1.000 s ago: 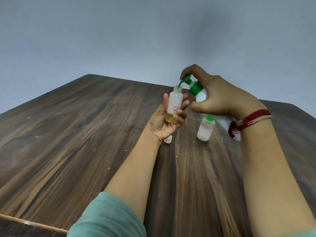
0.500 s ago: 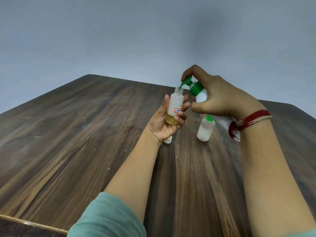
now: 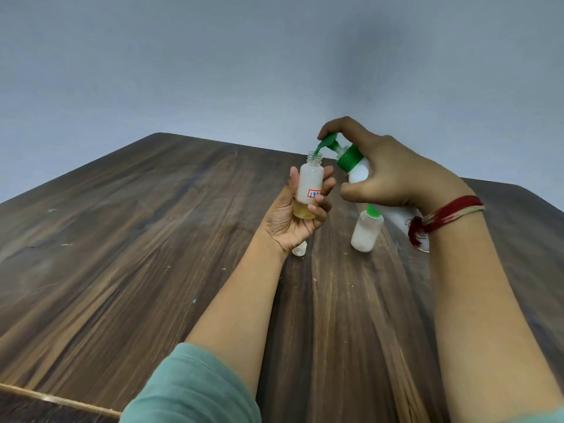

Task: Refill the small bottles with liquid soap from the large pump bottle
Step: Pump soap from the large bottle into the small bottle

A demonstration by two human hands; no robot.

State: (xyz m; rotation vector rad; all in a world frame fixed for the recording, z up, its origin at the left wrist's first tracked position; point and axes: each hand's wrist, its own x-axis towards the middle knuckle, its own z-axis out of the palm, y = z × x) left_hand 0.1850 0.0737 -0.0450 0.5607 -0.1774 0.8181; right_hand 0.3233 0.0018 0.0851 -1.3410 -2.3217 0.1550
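My left hand (image 3: 293, 221) holds a small clear bottle (image 3: 309, 184) upright, uncapped, with yellowish liquid in its bottom part and a red-bordered label. My right hand (image 3: 393, 175) grips the neck of the large white pump bottle (image 3: 357, 170), tilted left, with the forefinger on top of the green pump head (image 3: 328, 141). The green spout tip sits at the small bottle's open mouth. A second small white bottle (image 3: 364, 232) with a green cap stands on the table under my right hand. A small white cap (image 3: 299, 249) lies on the table below my left wrist.
The dark wood-grain table (image 3: 137, 254) stretches wide to the left and toward me. Its far edge meets a plain grey wall (image 3: 244, 71). A pale strip marks the near left edge.
The pump head has risen: white stem now shows between the green head and the collar. The small bottle and both hands stay almost where they were.
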